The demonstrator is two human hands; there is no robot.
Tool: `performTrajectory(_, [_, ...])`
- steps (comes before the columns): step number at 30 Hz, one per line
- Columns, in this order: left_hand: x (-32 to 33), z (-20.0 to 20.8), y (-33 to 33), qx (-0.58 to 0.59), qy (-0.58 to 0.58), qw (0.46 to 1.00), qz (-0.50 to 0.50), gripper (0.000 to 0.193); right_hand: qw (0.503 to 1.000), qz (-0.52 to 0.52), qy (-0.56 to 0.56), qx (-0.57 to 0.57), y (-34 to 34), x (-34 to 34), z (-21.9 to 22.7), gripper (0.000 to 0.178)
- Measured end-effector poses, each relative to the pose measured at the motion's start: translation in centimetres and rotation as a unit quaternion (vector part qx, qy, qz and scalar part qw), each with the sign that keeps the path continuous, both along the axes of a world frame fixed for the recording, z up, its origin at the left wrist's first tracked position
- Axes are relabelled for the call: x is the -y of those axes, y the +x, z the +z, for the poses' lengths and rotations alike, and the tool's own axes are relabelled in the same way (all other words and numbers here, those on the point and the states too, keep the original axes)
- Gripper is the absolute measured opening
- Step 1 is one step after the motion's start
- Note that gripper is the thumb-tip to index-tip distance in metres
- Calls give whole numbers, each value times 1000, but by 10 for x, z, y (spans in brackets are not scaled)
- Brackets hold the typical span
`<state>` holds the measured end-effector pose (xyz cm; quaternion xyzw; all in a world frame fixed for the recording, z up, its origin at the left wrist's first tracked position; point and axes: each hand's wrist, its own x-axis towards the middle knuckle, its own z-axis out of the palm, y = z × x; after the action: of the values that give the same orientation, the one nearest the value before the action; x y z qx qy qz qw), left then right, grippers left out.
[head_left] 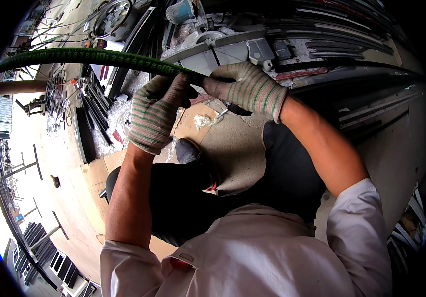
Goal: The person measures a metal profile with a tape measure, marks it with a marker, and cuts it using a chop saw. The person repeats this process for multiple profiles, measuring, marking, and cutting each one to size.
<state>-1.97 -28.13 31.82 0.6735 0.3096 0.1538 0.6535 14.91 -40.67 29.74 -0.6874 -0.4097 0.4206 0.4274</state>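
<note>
A long green tape measure blade [101, 56] with number markings runs from the far left to both hands, bowed by the lens. My left hand [156, 109], in a striped knit glove, pinches the blade between thumb and fingers near its right part. Close beside it, my right hand [250, 89], in a matching glove, is closed at the right end of the strip, thumb and forefinger pressed together. What lies inside the right fingers is partly hidden. A dark patch shows under both hands, too shadowed to identify.
Ahead stands a cutting saw with a grey base [223, 57] and blue motor [180, 11]. Dark metal profiles [341, 29] are piled at the far right, more short ones [94, 109] at left among shavings. Cardboard [91, 193] lies on the floor by my legs.
</note>
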Motion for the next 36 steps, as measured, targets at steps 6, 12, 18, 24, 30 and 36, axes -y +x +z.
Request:
performTrajectory(6, [-3,-1,7,14,-1,1000,-27,27,999,-29,-5,32,7,-1,-18,30])
performTrajectory(12, [1,4,2,-4,92,996,-1,41,984,-107,121,74,28,6,-1,28])
performTrajectory(18, [-8,1,-2,-21,114,993,-8,40,894,-306,278,-171,81,44,17,28])
performTrajectory(24, [-22,-9,-8,-33,93,995,-16,42,788,-444,276,-325,115,152,-62,44])
performTrajectory(30, [-31,-16,-14,-70,98,993,-13,42,631,-663,128,-382,70,318,-253,47])
performTrajectory(36, [-31,-23,-12,-97,93,991,-7,42,506,-706,160,-470,-32,367,-339,42])
